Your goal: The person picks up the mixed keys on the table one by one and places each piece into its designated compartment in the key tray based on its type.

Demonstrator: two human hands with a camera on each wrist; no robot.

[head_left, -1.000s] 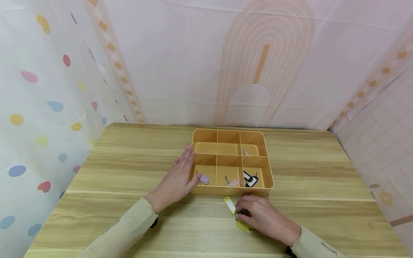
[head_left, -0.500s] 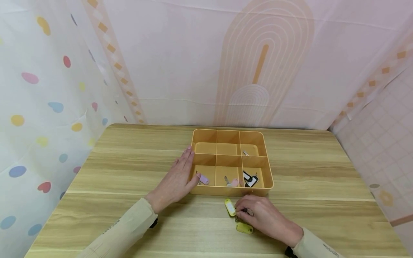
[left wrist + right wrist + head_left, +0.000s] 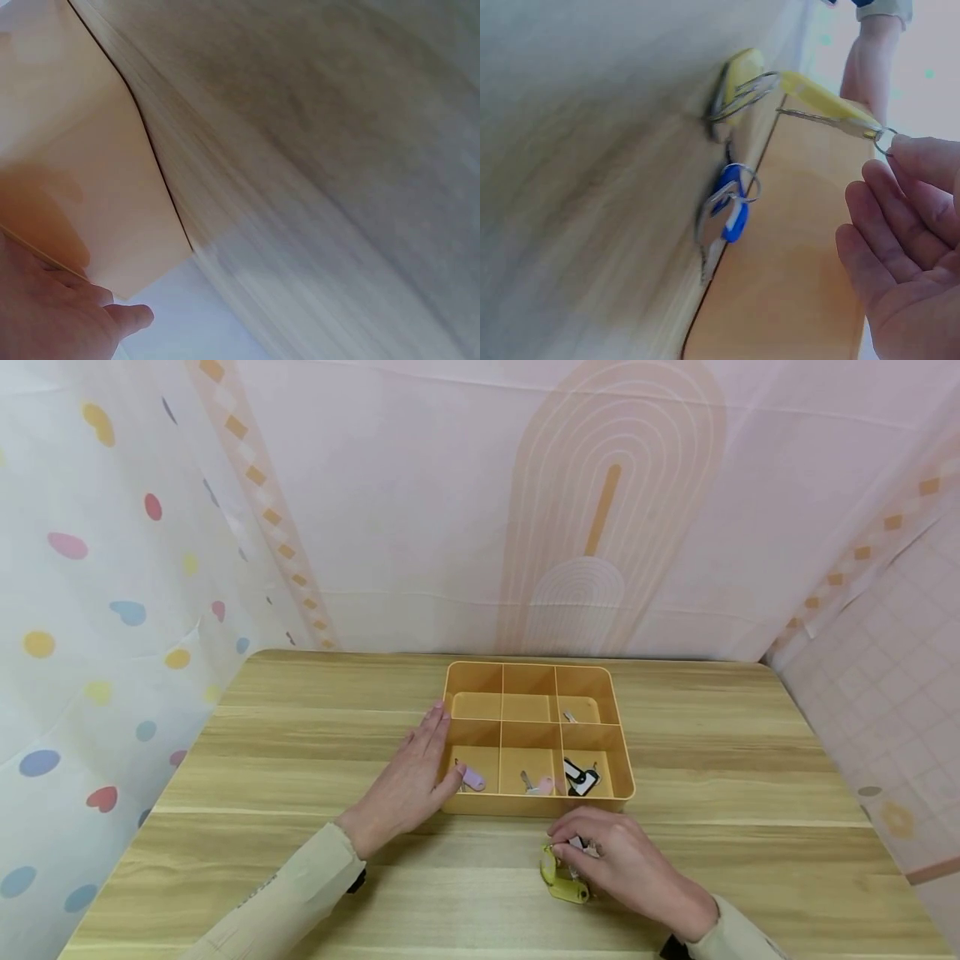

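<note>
My right hand point(image 3: 618, 860) pinches the ring of a yellow-tagged key between thumb and index finger; in the right wrist view the key point(image 3: 829, 120) hangs off the ring beside its yellow tag point(image 3: 817, 94). Under it, a second yellow key tag point(image 3: 570, 891) lies on the table. Close by is a blue key tag point(image 3: 731, 206) with a key, mostly hidden by the hand in the head view. With fairly straight fingers, my left hand point(image 3: 401, 789) rests against the left side of the orange divided box point(image 3: 525, 806), its thumb at the front corner.
Inside the box, a purple key tag point(image 3: 474, 778) is front left, a pink key tag point(image 3: 546, 786) front middle, and black key tags point(image 3: 583, 778) front right. Part of a key point(image 3: 569, 716) shows back right. The wooden table point(image 3: 322, 710) ends at a curtain behind.
My right hand has lifted slightly and shifted right, raising one yellow-tagged key by its ring from the tabletop. My left hand stays on the box.
</note>
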